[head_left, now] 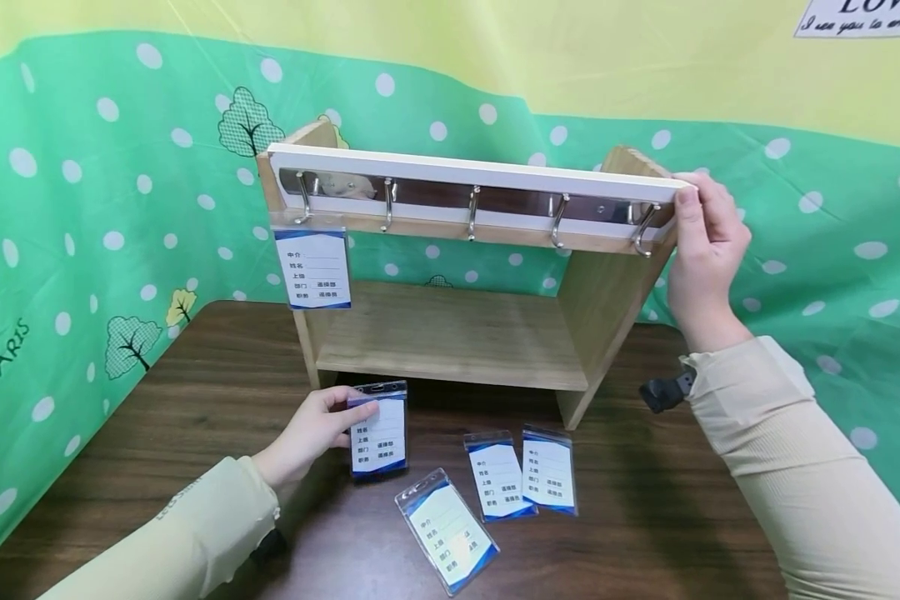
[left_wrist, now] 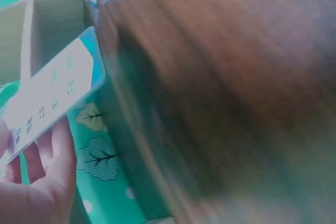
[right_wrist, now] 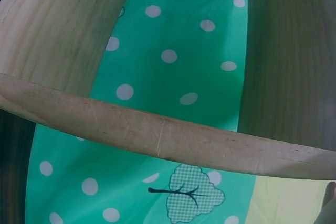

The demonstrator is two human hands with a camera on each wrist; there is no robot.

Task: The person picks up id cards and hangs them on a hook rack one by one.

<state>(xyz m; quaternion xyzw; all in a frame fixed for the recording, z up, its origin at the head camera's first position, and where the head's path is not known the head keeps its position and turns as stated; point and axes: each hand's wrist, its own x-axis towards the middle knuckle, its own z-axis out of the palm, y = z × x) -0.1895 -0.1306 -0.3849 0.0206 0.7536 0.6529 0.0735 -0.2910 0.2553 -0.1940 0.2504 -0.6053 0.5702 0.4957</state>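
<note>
Plastic holder (head_left: 380, 450), card (head_left: 386, 429) inside, pinched in left grip (head_left: 318, 433); right grip (head_left: 708, 250) clasps rack (head_left: 457, 329) near bench (head_left: 195, 400) rear edge; hooks (head_left: 473, 214): head view only.

left arm (head_left: 187, 525) extended low | left fingers (left_wrist: 62, 148) pinching | right arm (head_left: 810, 467) extended, higher | right fingers (head_left: 720, 212) bent, gripping

Green white-dotted cloth backdrop (head_left: 435, 104), yellow upper band (head_left: 450, 37), printed trees (head_left: 247, 121), lettered sign (head_left: 862, 23), dark wood-grain tabletop (head_left: 622, 533)

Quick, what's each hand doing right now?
Left hand: closed, holding a name badge.
Right hand: closed, gripping the right end of the hook rail.
</note>
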